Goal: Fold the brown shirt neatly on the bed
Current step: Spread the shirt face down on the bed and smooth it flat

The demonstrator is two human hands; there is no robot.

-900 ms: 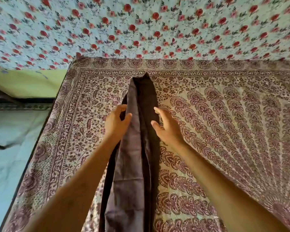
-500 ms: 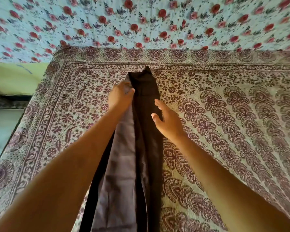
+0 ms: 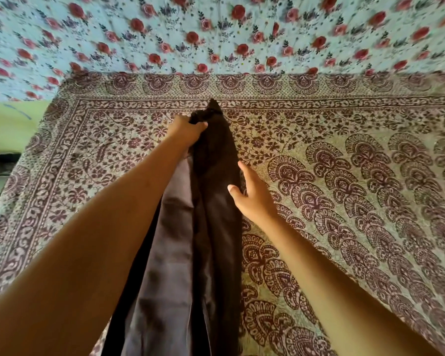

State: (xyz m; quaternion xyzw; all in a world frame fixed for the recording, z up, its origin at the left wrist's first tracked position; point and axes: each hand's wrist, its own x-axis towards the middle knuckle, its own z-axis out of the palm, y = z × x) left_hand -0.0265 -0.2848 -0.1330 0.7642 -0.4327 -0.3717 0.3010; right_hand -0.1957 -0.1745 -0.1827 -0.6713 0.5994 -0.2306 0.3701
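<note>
The brown shirt (image 3: 211, 227) lies as a long narrow strip down the middle of the bed, running from the near edge to a pointed far end. My left hand (image 3: 188, 131) is closed on the cloth near that far end, at the strip's left side. My right hand (image 3: 249, 194) rests flat with fingers spread against the strip's right edge, about halfway along. Part of the shirt's left side is hidden under my left forearm.
The bed is covered with a cream spread printed in maroon (image 3: 344, 176). A light blue cloth with red roses (image 3: 216, 34) hangs along the far side. The bed's left edge (image 3: 18, 163) drops to a green wall and a floor.
My left hand has slid up the shirt from its middle to near the far tip and closed on the cloth. The right hand has stayed at the right edge.
</note>
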